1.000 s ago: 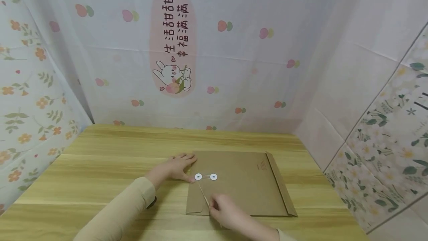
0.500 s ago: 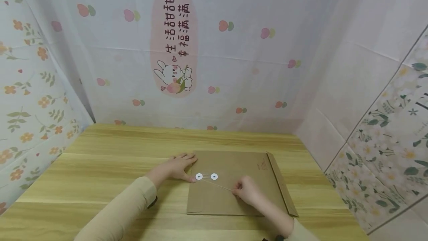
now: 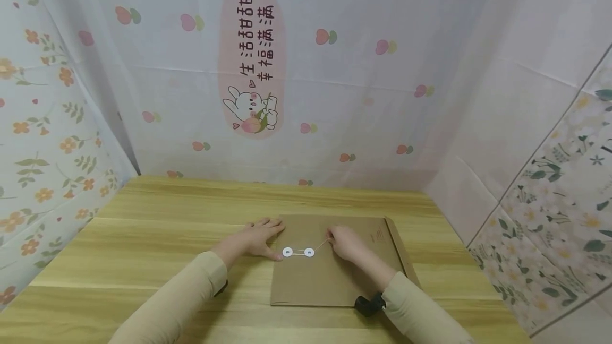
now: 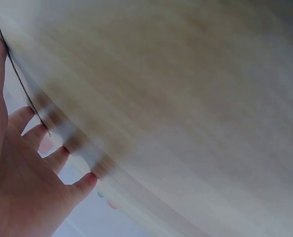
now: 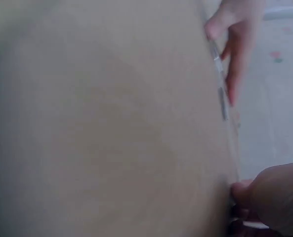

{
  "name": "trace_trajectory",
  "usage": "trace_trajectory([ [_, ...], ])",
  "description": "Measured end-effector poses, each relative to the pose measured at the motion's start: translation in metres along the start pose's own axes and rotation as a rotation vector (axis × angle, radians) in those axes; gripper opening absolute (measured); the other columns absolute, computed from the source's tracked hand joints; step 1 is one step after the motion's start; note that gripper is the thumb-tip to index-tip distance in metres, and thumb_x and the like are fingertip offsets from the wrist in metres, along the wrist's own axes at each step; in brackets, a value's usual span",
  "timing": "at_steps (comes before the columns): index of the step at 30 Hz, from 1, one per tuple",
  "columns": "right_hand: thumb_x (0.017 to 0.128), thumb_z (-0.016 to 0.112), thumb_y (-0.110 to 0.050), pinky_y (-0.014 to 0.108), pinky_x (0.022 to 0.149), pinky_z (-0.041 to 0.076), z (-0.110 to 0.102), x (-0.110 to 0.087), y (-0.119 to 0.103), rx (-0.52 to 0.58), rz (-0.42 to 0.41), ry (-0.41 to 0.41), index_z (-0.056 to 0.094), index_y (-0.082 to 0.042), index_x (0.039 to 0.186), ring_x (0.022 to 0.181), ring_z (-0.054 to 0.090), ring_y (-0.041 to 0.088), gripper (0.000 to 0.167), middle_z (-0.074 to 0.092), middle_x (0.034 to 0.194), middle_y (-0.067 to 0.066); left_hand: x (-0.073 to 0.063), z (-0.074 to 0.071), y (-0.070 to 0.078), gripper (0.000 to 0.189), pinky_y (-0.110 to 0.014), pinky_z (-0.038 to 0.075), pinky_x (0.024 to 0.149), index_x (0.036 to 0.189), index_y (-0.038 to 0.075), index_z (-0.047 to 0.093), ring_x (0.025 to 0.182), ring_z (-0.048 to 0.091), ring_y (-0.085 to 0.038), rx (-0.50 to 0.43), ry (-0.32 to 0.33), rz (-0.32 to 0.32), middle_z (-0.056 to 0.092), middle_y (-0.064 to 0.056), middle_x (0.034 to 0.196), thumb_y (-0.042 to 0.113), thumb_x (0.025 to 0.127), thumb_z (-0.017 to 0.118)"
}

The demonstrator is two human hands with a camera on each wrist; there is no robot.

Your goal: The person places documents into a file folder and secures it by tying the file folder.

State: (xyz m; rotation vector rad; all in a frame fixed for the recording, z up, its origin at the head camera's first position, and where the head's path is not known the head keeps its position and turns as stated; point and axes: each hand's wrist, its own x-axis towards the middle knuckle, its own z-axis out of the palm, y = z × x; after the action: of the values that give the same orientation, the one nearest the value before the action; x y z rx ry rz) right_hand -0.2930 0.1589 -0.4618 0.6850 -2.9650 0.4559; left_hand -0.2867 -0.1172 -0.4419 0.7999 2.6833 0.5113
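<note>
A brown kraft-paper envelope (image 3: 311, 283) lies flat on the table. Two white round buttons sit near its left edge, the left button (image 3: 287, 252) and the right button (image 3: 309, 252), with string wound between them. From the right button a thin string (image 3: 322, 245) runs taut up to my right hand (image 3: 345, 242), which pinches its end between thumb and fingertips over the envelope. My left hand (image 3: 260, 238) rests with spread fingers at the envelope's left edge, thumb beside the left button. In the left wrist view, the left fingers (image 4: 55, 160) lie straight along that edge.
The wood-grain table (image 3: 158, 227) extends around the envelope. A patterned cloth (image 3: 363, 94) hangs behind the table, with further printed cloth at left and right. A black wrist strap (image 3: 369, 305) shows at the right sleeve.
My right hand has carried the string from below the buttons, around to the right, and up to the upper right of them. The left hand has stayed at the envelope's edge.
</note>
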Motion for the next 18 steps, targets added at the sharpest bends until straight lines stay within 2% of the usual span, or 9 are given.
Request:
trace_trajectory([
  [4,0.092,0.062,-0.008,0.029,0.06,0.042,0.006,0.02,-0.003,-0.106,-0.122,0.016,0.052,-0.014,0.08,0.068,0.045,0.013,0.016,0.045,0.074,-0.005,-0.001,-0.001,0.002,0.09,-0.065,0.011,0.107,0.151,0.01,0.03,0.142,0.01,-0.038,0.01,0.0,-0.003,0.02,-0.008,0.157,0.052,0.081,0.069],
  [9,0.095,0.059,-0.015,0.025,0.058,0.041,0.008,0.038,-0.02,-0.149,-0.204,-0.026,0.052,-0.016,0.085,0.067,0.045,0.01,0.013,0.045,0.079,-0.006,0.0,-0.001,0.002,0.09,-0.064,0.011,0.108,0.15,0.01,0.031,0.142,0.011,-0.037,0.011,0.006,-0.012,0.021,-0.009,0.157,0.052,0.081,0.07],
  [15,0.096,0.059,-0.022,0.018,0.055,0.04,0.017,0.047,-0.044,-0.229,-0.366,-0.076,0.057,-0.018,0.093,0.065,0.044,0.005,0.005,0.045,0.084,-0.008,0.002,0.002,0.0,0.091,-0.065,0.011,0.107,0.15,0.01,0.031,0.142,0.012,-0.037,0.013,0.014,-0.009,0.021,-0.008,0.157,0.054,0.08,0.069],
  [18,0.095,0.06,-0.024,0.017,0.054,0.04,0.021,0.049,-0.05,-0.236,-0.404,-0.076,0.058,-0.018,0.093,0.064,0.043,0.005,0.006,0.043,0.085,-0.008,0.002,0.002,-0.001,0.092,-0.065,0.011,0.107,0.151,0.01,0.031,0.142,0.012,-0.037,0.004,0.017,-0.014,0.021,-0.008,0.157,0.055,0.08,0.069],
])
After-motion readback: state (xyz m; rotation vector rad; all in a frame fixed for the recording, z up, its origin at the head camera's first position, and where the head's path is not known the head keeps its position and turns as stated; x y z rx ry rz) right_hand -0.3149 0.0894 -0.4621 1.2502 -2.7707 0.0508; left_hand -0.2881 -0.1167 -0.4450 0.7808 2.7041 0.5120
